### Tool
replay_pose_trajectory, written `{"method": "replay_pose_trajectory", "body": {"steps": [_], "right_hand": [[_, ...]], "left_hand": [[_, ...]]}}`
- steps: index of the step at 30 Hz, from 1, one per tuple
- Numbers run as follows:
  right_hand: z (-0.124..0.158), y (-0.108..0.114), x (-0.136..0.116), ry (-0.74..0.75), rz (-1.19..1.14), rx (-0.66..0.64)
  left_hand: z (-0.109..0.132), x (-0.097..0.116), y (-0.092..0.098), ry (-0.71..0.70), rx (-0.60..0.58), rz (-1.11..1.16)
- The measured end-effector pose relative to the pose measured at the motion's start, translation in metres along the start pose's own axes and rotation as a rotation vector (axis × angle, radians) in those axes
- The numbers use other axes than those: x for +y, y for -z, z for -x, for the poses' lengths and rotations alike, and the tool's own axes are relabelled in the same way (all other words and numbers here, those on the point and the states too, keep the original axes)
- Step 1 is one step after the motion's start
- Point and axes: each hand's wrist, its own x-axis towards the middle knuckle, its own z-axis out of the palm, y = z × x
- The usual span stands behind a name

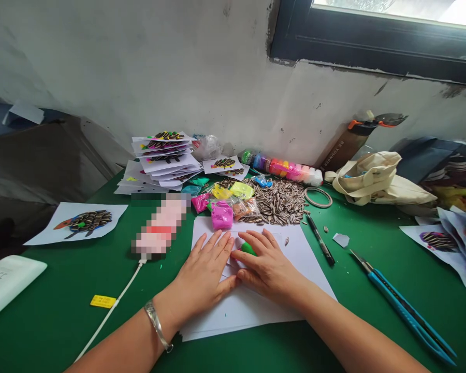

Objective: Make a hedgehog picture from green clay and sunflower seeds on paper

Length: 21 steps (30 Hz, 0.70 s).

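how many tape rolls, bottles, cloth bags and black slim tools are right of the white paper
tape roll: 1
brown bottle: 1
cream cloth tote bag: 1
black slim tool: 1
total: 4

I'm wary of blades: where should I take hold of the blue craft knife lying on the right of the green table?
Take the blue handle at its end nearest you, coming from above on the right, where the right hand is closest. The knife lies flat and slanted, its metal blade tip pointing away from you, so that end keeps fingers farthest from the edge.
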Motion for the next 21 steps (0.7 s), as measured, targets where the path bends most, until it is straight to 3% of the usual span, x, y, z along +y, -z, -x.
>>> {"method": "replay_pose_trajectory", "body": {"steps": [21], "right_hand": [[0.0037,-0.0035,0.0037,-0.019,0.047,0.012]], "left_hand": [[-0.0013,0.0014,0.005,0.007,-0.031,0.009]]}}
